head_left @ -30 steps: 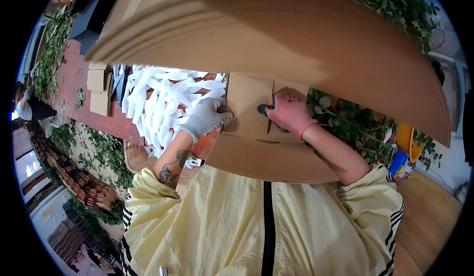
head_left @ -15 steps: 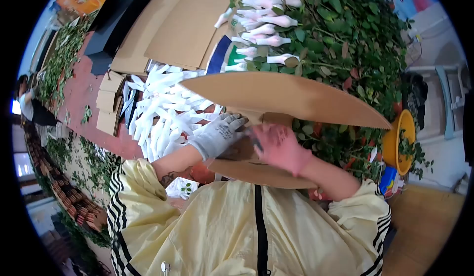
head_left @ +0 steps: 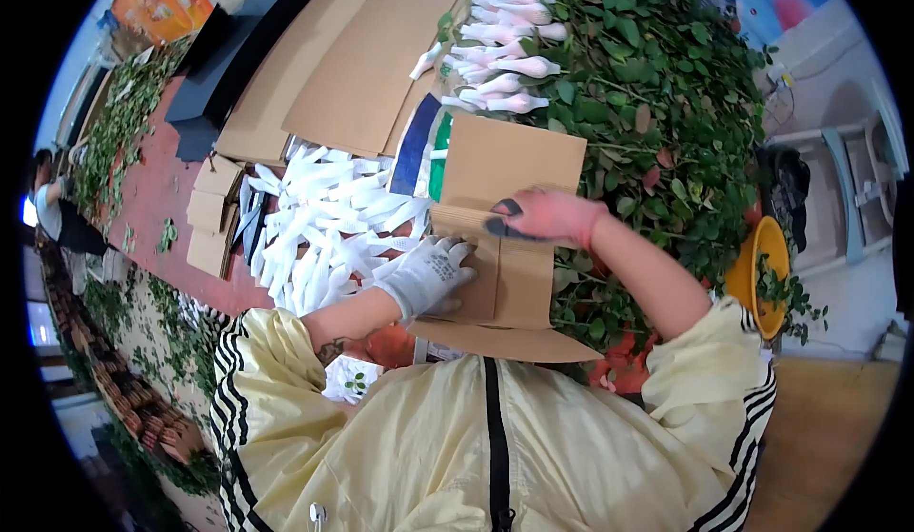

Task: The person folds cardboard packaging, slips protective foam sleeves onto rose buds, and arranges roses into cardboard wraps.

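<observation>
In front of me lies a creased brown cardboard sheet, its far panel flat on the table and its near flap bent up by my jacket. A smaller cardboard piece rests on its middle. My left hand, in a white-grey glove, presses on the left part of that piece with fingers apart. My right hand, in a pink glove with dark fingertips, lies across the crease at the sheet's middle, fingers stretched to the left. White foam net sleeves are heaped left of the cardboard.
Flower stems with white-sleeved buds and dense leaves fill the far right. Cardboard sheets and a black box stand at the back left. A yellow basin is on the right. Another person works at far left.
The raised far panel of the cardboard has gone down flat, away from me. My right hand has moved up and right onto the crease; my left hand has shifted slightly down.
</observation>
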Available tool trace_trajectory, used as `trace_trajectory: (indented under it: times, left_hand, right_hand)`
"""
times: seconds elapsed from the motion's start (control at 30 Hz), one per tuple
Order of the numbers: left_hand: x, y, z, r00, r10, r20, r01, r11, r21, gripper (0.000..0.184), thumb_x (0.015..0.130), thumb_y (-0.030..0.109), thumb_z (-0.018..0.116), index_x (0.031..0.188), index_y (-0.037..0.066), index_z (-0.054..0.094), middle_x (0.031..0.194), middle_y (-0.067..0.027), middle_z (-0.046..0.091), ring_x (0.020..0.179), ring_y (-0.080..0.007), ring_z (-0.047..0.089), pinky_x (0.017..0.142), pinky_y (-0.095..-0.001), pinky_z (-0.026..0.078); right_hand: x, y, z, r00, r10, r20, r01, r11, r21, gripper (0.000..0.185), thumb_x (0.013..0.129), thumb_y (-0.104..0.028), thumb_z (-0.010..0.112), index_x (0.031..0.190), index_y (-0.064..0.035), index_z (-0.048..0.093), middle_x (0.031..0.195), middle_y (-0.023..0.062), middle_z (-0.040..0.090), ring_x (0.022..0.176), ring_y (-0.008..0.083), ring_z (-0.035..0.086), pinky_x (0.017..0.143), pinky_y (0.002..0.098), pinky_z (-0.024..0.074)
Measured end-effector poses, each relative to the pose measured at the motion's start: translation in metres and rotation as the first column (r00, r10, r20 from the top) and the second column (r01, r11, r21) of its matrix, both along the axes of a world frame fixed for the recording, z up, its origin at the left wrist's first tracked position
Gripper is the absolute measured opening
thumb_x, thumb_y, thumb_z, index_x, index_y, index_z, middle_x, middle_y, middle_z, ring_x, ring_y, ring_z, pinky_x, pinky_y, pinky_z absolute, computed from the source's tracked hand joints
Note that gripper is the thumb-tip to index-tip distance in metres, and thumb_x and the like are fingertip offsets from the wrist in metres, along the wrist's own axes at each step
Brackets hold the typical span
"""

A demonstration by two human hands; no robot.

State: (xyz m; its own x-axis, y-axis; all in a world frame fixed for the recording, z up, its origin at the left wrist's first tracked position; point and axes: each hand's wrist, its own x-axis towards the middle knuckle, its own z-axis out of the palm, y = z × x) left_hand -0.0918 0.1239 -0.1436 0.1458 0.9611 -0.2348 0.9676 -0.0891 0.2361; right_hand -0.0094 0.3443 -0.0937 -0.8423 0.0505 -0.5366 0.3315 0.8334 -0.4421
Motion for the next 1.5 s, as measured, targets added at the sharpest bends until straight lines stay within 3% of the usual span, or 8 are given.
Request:
trace_trajectory:
  times: [0.07,0.17,0.43,0.67,0.87,1.13,1.37,1.5]
  left_hand:
    - [0.002,0.0,-0.002,1.0,-0.011,-0.011,0.011,1.0,-0.003,0.05,0.074,0.041,0.063,0.115,0.013,0.059,0.132,-0.0184,0.042,0.122,-0.0348,0.04,0.102,-0.046,0.03]
    - [0.001,0.003,0.002,1.0,-0.016,-0.009,0.016,1.0,-0.006,0.05,0.074,0.04,0.064,0.115,0.013,0.059,0.131,-0.0194,0.042,0.121,-0.0356,0.04,0.101,-0.0462,0.031]
    - [-0.001,0.011,0.05,0.99,0.011,0.144,0.019,0.978,-0.206,0.044,0.077,0.035,0.062,0.114,0.011,0.059,0.11,-0.0143,0.057,0.101,-0.0315,0.055,0.09,-0.0425,0.042]
    - [-0.017,0.05,0.073,0.98,0.168,0.105,-0.188,0.958,0.216,0.024,0.08,0.026,0.06,0.094,0.007,0.056,0.083,-0.0145,0.061,0.081,-0.0318,0.06,0.07,-0.0427,0.046]
    - [-0.033,0.095,0.081,0.998,0.053,-0.017,-0.055,0.995,-0.08,0.023,0.078,0.028,0.056,0.096,0.014,0.063,0.089,-0.01,0.065,0.085,-0.0313,0.062,0.073,-0.042,0.048]
    - [-0.065,0.154,0.123,0.985,-0.037,0.169,0.104,0.907,-0.408,0.054,0.08,0.057,0.052,0.116,0.017,0.061,0.113,-0.0137,0.06,0.105,-0.0294,0.058,0.091,-0.038,0.045]
    - [-0.113,0.199,0.151,0.901,0.355,0.248,-0.416,0.87,0.264,0.035,0.078,0.032,0.063,0.103,0.008,0.062,0.094,-0.0142,0.061,0.091,-0.0291,0.06,0.08,-0.0377,0.047]
    - [-0.125,0.235,0.129,0.984,0.17,0.051,-0.152,0.659,0.737,0.041,0.074,0.029,0.064,0.111,0.011,0.058,0.112,-0.0119,0.056,0.104,-0.0305,0.053,0.088,-0.0412,0.042]
  right_hand:
    - [-0.008,0.019,-0.017,0.973,-0.086,-0.214,0.039,0.976,-0.216,0.044,0.088,-0.044,0.048,0.11,-0.0074,0.059,0.101,0.0073,0.065,0.095,0.0225,0.06,0.089,0.0306,0.0418]
    - [-0.024,0.016,0.001,0.927,-0.075,0.366,0.22,0.901,-0.374,0.053,0.09,-0.051,0.045,0.123,-0.0106,0.056,0.12,0.0021,0.057,0.101,0.0116,0.052,0.091,0.0255,0.0381]
    - [-0.016,0.048,-0.113,0.999,-0.028,-0.042,-0.005,0.775,-0.632,0.059,0.086,-0.053,0.049,0.128,-0.0108,0.051,0.13,0.0047,0.05,0.112,0.0142,0.048,0.097,0.0284,0.0338]
    - [-0.005,0.027,-0.042,0.968,-0.251,-0.018,0.198,0.803,-0.563,0.038,0.085,-0.034,0.051,0.114,-0.0126,0.061,0.102,0.0105,0.065,0.091,0.0201,0.059,0.082,0.0319,0.0437]
    - [-0.002,0.055,0.072,0.742,-0.06,-0.668,0.277,0.934,0.224,0.026,0.077,-0.028,0.059,0.099,-0.0149,0.061,0.103,0.0083,0.062,0.1,0.0252,0.058,0.09,0.0353,0.044]
    - [-0.054,0.161,0.024,0.801,0.285,-0.526,0.37,0.456,0.81,0.015,0.077,-0.018,0.054,0.092,-0.0138,0.056,0.099,0.0091,0.055,0.096,0.0272,0.052,0.081,0.0385,0.0408]
    - [-0.027,0.207,0.115,0.49,0.017,-0.872,0.679,0.619,0.394,0.03,0.074,-0.028,0.061,0.096,-0.0081,0.054,0.095,0.0102,0.058,0.085,0.0248,0.061,0.076,0.0357,0.0497]
    - [-0.008,0.238,0.166,0.201,-0.152,-0.968,0.683,0.73,0.027,0.036,0.073,-0.016,0.066,0.106,-0.002,0.057,0.1,0.0142,0.064,0.095,0.0307,0.06,0.083,0.0366,0.0479]
